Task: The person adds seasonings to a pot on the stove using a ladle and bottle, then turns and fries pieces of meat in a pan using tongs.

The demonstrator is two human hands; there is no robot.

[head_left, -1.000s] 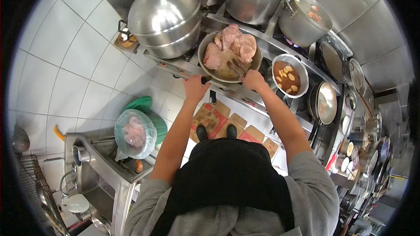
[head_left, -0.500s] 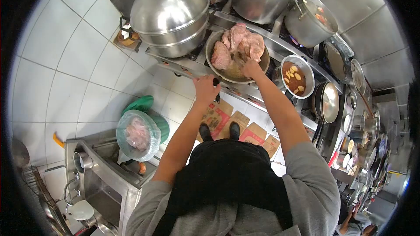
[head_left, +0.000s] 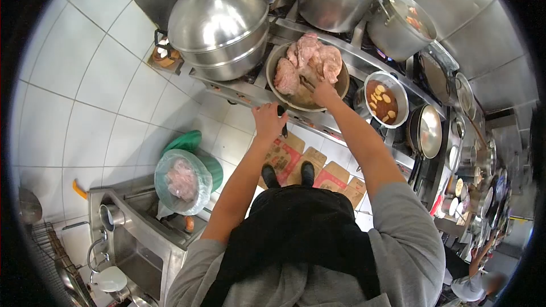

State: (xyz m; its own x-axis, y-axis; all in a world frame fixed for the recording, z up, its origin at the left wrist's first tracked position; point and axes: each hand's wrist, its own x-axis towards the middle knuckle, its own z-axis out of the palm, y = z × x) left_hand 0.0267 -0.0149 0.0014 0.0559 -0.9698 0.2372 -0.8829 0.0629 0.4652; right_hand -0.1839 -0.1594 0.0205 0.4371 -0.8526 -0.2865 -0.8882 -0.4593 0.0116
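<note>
We're seeing the left hand (head_left: 267, 119) clasping a black handle (head_left: 282, 118), fingers curling round it at the near side of the one pan (head_left: 343, 82). Over to the right hand (head_left: 326, 94): it's gripping the dark tongs (head_left: 307, 83) with fingers folded in, though we're not managing to tell how far those tongs are parting. Just beyond that grip, the pinkish meat (head_left: 287, 77) is lying in the pan, and we're counting at least three pieces. To the right, one sauce pot (head_left: 404, 102) is holding several pale slices (head_left: 387, 99). Farther back, two open pots (head_left: 330, 12) are standing, while one lidded steamer (head_left: 219, 20) is sitting left of the pan.
</note>
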